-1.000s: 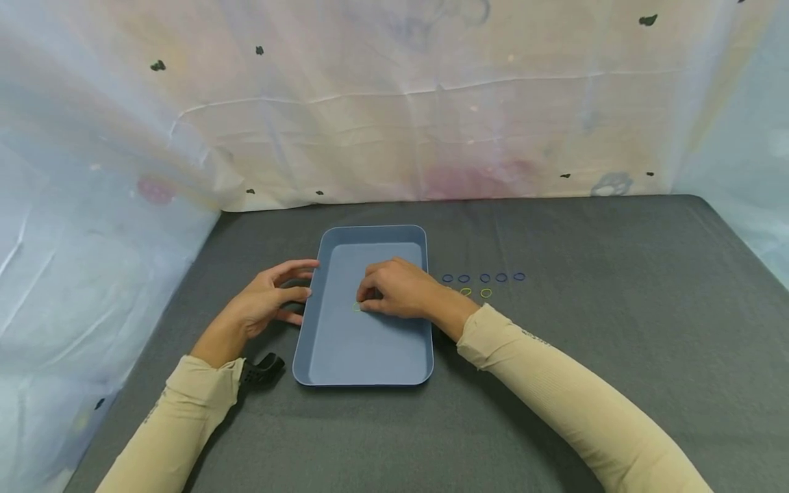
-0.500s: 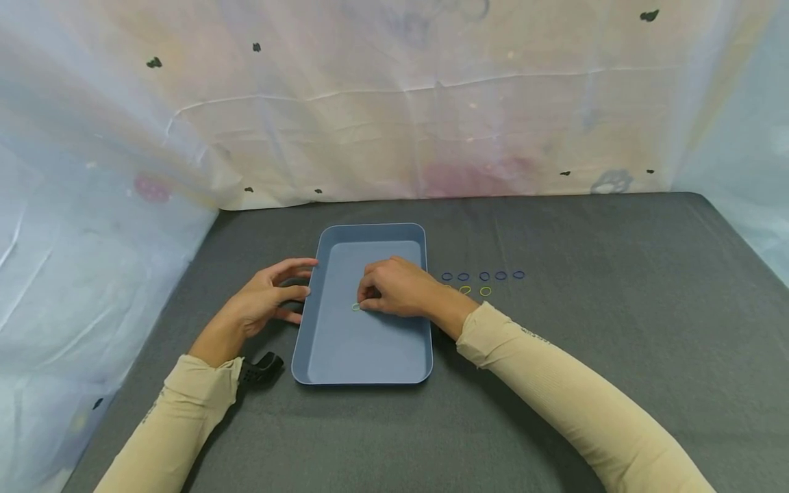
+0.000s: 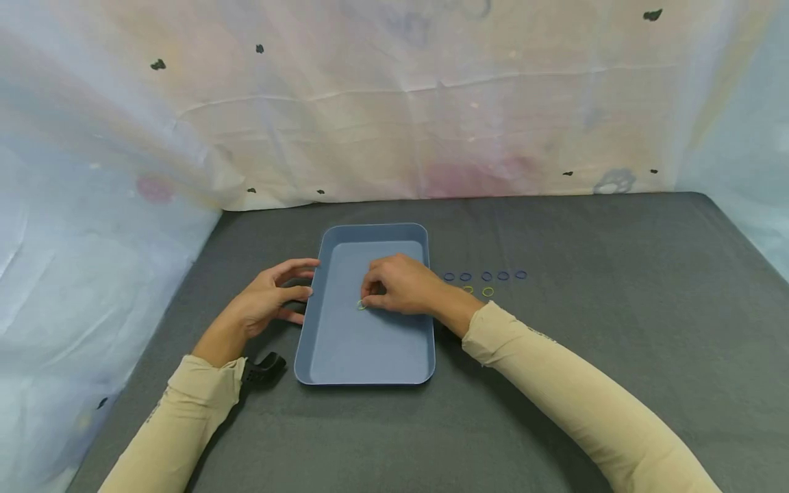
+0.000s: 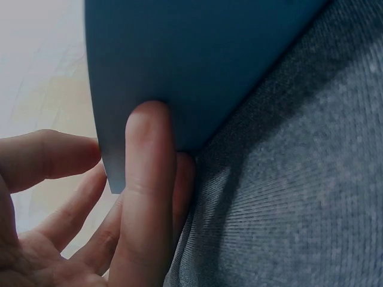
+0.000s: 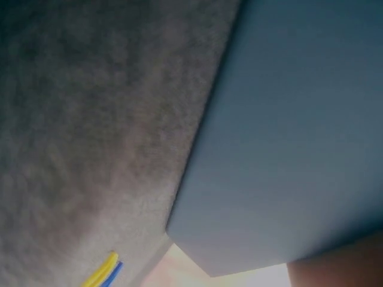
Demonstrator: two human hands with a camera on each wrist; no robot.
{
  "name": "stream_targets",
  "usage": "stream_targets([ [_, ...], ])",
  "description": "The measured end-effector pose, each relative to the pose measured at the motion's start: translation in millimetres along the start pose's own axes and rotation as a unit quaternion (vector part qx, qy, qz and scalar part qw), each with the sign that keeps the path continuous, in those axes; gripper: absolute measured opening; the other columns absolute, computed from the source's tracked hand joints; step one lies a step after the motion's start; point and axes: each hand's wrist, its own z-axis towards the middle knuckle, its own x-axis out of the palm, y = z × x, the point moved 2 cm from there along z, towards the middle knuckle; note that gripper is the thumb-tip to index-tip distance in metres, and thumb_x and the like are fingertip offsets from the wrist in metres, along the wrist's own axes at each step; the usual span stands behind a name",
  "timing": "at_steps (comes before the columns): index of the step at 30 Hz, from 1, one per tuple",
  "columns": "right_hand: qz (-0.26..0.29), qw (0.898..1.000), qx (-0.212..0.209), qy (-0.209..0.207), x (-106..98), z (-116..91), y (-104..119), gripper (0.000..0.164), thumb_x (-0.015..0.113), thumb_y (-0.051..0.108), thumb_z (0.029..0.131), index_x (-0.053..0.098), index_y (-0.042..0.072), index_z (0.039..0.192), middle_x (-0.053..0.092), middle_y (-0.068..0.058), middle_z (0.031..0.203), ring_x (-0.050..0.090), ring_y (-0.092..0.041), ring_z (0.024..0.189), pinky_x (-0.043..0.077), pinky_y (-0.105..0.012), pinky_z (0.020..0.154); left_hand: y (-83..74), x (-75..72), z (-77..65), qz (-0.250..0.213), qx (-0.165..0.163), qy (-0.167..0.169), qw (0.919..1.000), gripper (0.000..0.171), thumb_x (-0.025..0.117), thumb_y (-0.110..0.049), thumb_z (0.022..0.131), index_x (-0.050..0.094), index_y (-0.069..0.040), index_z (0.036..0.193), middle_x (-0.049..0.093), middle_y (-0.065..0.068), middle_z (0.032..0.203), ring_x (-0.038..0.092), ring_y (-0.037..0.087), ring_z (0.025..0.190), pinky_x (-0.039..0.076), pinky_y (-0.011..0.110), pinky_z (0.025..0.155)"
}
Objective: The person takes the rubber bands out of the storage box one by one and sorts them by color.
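My right hand [image 3: 401,284] is inside the blue-grey tray [image 3: 364,366]. Thumb and fingertips pinch a small yellow-green rubber band [image 3: 360,306] just above or on the tray floor; the fingers partly cover it. At the tray's left side, my left hand [image 3: 265,298] rests its loosely spread fingers against the outer wall. The left wrist view shows one fingertip at the edge of the tray wall [image 4: 179,54] and another finger [image 4: 149,137] upright against it. From the right wrist only the tray's outer side [image 5: 287,137] shows, with the fingers hidden.
Right of the tray, a row of several blue rubber bands [image 3: 487,276] lies on the grey cloth [image 3: 585,308]. Yellow bands [image 3: 488,292] lie in front, partly behind the right wrist. A black strap [image 3: 265,370] sits at the left wrist. Pale sheeting [image 3: 370,137] hangs behind the table.
My right hand has shifted slightly to the right and away from me, the band moving with its fingertips. The left hand stays at the tray's side.
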Motion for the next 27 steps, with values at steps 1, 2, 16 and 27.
stream_targets([
  [1, 0.0, 1.0, 0.0, -0.002, -0.6, -0.9, -0.5, 0.006, 0.077, 0.029, 0.089, 0.076, 0.024, 0.087, 0.066, 0.012, 0.088, 0.062, 0.0, 0.081, 0.051, -0.02, 0.076, 0.1, 0.6, 0.1, 0.0, -0.002, 0.002, 1.0, 0.059, 0.06, -0.011, 0.099, 0.037, -0.015, 0.153, 0.028, 0.018, 0.159, 0.05, 0.037, 0.123, 0.062, 0.044, 0.076],
  [2, 0.0, 1.0, 0.001, -0.002, -1.2, -1.6, -1.1, 0.006, 0.077, 0.029, 0.089, 0.076, 0.024, 0.087, 0.066, 0.012, 0.088, 0.062, 0.0, 0.081, 0.051, -0.02, 0.076, 0.5, 0.7, 0.3, 0.002, -0.004, 0.003, 1.0, 0.059, 0.06, -0.011, 0.099, 0.037, -0.015, 0.154, 0.028, 0.018, 0.159, 0.049, 0.038, 0.123, 0.062, 0.044, 0.076],
  [16, 0.015, 0.999, -0.001, -0.037, -17.1, -13.9, -6.4, 0.005, 0.078, 0.028, 0.088, 0.076, 0.023, 0.087, 0.068, 0.011, 0.09, 0.065, -0.002, 0.084, 0.053, -0.021, 0.078, 1.5, -2.6, 0.7, -0.006, -0.007, 0.004, 0.9999, 0.059, 0.061, -0.012, 0.099, 0.038, -0.016, 0.153, 0.029, 0.017, 0.157, 0.046, 0.038, 0.124, 0.062, 0.046, 0.077],
  [27, -0.005, 0.999, -0.008, -0.05, -23.7, -28.6, -7.0, 0.006, 0.077, 0.029, 0.088, 0.076, 0.023, 0.086, 0.068, 0.011, 0.089, 0.066, -0.006, 0.085, 0.052, -0.028, 0.084, 2.9, -8.6, -1.1, -0.01, -0.021, 0.017, 0.9996, 0.063, 0.064, -0.021, 0.099, 0.036, -0.021, 0.154, 0.03, 0.015, 0.158, 0.044, 0.042, 0.133, 0.061, 0.045, 0.083],
])
